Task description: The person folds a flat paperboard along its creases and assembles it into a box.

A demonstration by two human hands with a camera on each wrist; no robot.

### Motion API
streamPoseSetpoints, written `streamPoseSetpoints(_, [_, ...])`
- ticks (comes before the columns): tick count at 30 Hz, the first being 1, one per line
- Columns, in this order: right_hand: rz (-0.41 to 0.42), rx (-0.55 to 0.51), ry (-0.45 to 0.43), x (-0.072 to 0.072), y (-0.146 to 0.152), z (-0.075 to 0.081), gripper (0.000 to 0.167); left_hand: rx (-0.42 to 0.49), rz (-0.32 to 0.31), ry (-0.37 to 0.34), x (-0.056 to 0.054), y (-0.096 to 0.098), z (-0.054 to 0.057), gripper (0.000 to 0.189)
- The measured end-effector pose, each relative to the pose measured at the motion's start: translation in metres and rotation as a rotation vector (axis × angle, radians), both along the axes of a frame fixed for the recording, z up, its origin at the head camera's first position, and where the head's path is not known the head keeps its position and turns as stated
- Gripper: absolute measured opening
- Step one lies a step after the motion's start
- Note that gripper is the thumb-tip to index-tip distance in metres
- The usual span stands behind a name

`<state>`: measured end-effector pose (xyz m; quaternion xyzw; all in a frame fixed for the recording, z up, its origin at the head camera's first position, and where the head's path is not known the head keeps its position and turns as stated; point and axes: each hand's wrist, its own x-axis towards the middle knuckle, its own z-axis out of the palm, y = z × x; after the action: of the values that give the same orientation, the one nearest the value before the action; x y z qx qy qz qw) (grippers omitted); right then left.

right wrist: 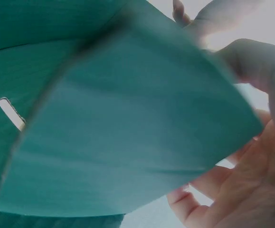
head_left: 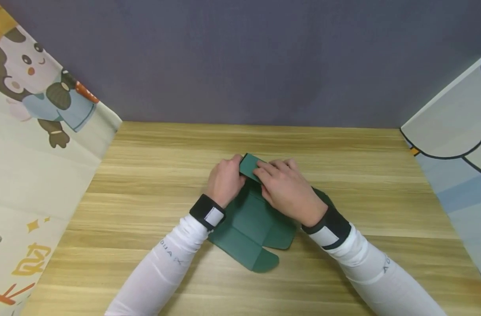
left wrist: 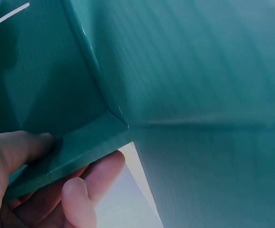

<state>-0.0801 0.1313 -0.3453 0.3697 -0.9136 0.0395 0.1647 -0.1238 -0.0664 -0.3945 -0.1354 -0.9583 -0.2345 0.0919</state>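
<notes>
A green cardboard box [head_left: 246,215], partly folded up, lies on the table between both hands. My left hand [head_left: 226,181] holds its far left corner; in the left wrist view the thumb [left wrist: 25,149] lies inside a raised narrow wall [left wrist: 87,142] and the fingers are outside it. Across the far side, my right hand [head_left: 289,191] grips a raised flap [head_left: 250,166] with bent fingers. Close up in the right wrist view, a tapered side flap [right wrist: 137,128] stands in front of the right hand [right wrist: 256,171] and hides part of it. A slot [right wrist: 11,113] shows in the cardboard.
The wood-grain table [head_left: 145,193] runs back to a grey-blue panel [head_left: 240,61]. Printed cloths with cartoon figures hang at the left [head_left: 39,175] and right [head_left: 453,131]. A rounded tab [head_left: 265,261] of the box sticks out toward the near edge.
</notes>
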Motion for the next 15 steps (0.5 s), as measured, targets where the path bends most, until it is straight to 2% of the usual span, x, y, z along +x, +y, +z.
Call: streamPoseSetpoints(15, [0.006,-0.003,0.006,-0.0008,-0.0007,-0.0019,0.04,-0.019,0.027,0.025,0.0004,0.0023,0.0015,0.022])
